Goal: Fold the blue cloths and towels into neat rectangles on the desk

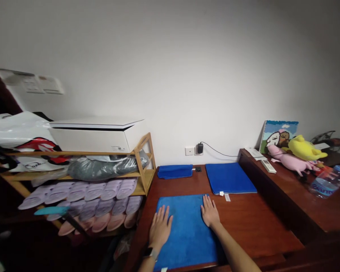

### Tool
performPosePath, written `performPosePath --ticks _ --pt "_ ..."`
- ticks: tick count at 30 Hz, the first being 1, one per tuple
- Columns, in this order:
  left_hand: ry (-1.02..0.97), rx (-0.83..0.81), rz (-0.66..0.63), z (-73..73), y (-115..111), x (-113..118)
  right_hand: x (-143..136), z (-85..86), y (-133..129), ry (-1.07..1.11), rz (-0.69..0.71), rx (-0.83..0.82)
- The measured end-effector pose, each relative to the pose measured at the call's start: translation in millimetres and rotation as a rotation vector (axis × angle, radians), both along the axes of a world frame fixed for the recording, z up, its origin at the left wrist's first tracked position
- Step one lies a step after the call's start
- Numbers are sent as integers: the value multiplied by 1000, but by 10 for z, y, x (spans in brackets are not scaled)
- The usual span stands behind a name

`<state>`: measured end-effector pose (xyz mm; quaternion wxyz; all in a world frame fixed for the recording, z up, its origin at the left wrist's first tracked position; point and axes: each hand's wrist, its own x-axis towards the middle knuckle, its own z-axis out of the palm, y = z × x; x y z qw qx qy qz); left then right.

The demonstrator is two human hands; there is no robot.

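A light blue cloth lies spread flat on the reddish-brown wooden table. My left hand rests on its left edge, fingers extended and a little apart, with a watch on the wrist. On the cloth's right edge, near the far corner, my right hand lies flat with fingers stretched out. Beyond my right hand is a darker blue folded cloth with small white tags at its near edge. Another dark blue cloth, folded into a narrow strip, sits at the back left against the wall.
To the left stands a wooden rack with a white box and rows of slippers. On the raised ledge at right are a remote, plush toys and a plastic bottle. A black charger is plugged into the wall.
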<state>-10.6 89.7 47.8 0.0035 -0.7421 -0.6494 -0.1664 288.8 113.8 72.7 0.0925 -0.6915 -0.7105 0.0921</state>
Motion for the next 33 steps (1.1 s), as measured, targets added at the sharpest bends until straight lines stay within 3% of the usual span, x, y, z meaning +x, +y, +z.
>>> performPosePath --ticks 2,4,7,10,13,16,21,23,24,26,30,33 --pt "12 12 59 -9 -64 -309 -11 48 7 -9 -4 -21" --pt "28 28 73 -30 -107 -425 -22 93 -20 -23 -15 -52" --pt "56 51 77 -61 -125 -403 -30 78 -180 -27 -16 -5" --pt "60 77 76 -41 -123 -386 -22 -50 -446 -16 -10 102" --pt "30 125 43 40 -141 -324 -6 -181 -657 1 -9 68" --pt "-24 139 -87 118 -197 62 3 -224 -720 11 -10 43" --pt "-39 59 -378 106 -318 1201 12 -188 -699 -1 0 41" --pt "-49 6 -429 82 -349 1406 16 -177 -706 -14 7 30" --pt "-53 -15 -426 66 -360 1391 17 -176 -712 -18 9 27" --pt "-46 -24 -352 15 -382 1126 16 -183 -721 -18 5 28" --pt "24 38 -31 -191 -477 90 12 -203 -703 -15 -14 45" --pt "73 74 85 -336 -585 -490 11 -177 -681 -18 -17 44"
